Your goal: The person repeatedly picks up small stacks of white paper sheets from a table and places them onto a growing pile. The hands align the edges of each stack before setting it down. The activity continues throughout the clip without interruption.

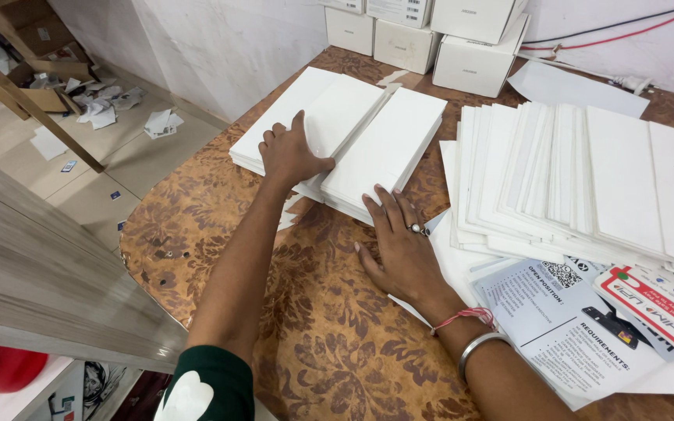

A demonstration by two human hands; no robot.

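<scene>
Three stacks of flat white cards lie side by side on a brown patterned table. My left hand rests palm down on the near edge of the left and middle stacks, fingers spread. Flat against the near corner of the right stack lies my right hand, fingers pointing at it. That hand wears a ring; the wrist has a red thread and a metal bangle. Neither hand grips anything.
A fanned row of white cards covers the right of the table, over printed paper sheets. White boxes stand against the back wall, with cables beside them. Left of the table, paper scraps litter the floor.
</scene>
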